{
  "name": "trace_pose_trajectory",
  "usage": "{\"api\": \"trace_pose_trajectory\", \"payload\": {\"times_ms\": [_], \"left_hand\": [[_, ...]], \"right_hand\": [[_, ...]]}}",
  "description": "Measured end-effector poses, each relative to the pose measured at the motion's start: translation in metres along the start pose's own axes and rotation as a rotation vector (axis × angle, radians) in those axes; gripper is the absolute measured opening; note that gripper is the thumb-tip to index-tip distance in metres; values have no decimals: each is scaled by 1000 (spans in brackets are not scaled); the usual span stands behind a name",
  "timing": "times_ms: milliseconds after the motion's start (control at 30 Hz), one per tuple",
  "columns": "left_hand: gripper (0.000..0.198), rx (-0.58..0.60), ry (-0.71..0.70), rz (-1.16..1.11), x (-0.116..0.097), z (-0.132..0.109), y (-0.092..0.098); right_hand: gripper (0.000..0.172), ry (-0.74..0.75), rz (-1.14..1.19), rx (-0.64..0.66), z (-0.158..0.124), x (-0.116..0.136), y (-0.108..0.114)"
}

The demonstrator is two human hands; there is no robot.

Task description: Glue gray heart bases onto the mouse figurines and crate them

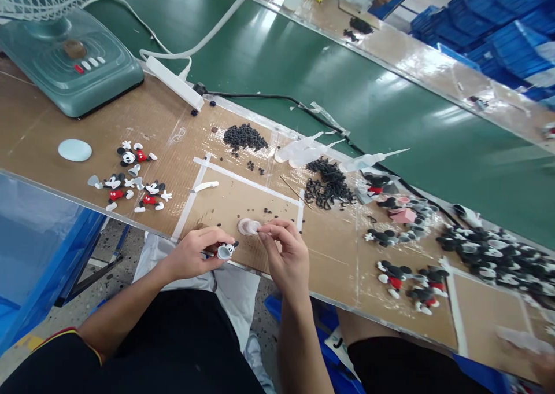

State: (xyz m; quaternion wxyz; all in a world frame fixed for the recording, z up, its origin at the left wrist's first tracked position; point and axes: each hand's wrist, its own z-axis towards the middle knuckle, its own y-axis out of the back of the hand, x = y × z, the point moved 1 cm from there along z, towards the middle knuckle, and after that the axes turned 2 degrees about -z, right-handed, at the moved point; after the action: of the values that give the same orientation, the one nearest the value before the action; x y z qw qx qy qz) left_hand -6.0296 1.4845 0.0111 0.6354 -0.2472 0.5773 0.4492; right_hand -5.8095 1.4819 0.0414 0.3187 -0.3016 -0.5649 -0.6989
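My left hand [196,254] is closed around a small mouse figure [225,249] with a grey part on it, close to the table's front edge. My right hand [284,249] pinches a small pale translucent piece over the edge of a round shallow dish [248,227]. The dish lies on the cardboard inside a taped rectangle [186,212]. A white curved strip [205,186] sits at that rectangle's left. Small dark bits [267,210] lie just behind the dish.
Black pellets [245,136], black curved pieces [329,183] and clear pointed bottles [299,151] lie farther back. Finished-looking mouse figures [150,200] rest at left, more [392,278] at right. A fan [69,58] stands back left. Another person's hand [544,365] shows at far right.
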Motion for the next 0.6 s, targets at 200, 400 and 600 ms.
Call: {"api": "trace_pose_trajectory", "payload": {"times_ms": [200, 400, 600], "left_hand": [[29, -3, -6, 15, 0, 0, 0], [30, -8, -26, 11, 1, 0, 0], [30, -3, -17, -4, 0, 1, 1]], "right_hand": [[11, 29, -34, -18, 1, 5, 1], [11, 77, -99, -13, 2, 9, 3], [12, 65, -86, -41, 2, 13, 5]]}}
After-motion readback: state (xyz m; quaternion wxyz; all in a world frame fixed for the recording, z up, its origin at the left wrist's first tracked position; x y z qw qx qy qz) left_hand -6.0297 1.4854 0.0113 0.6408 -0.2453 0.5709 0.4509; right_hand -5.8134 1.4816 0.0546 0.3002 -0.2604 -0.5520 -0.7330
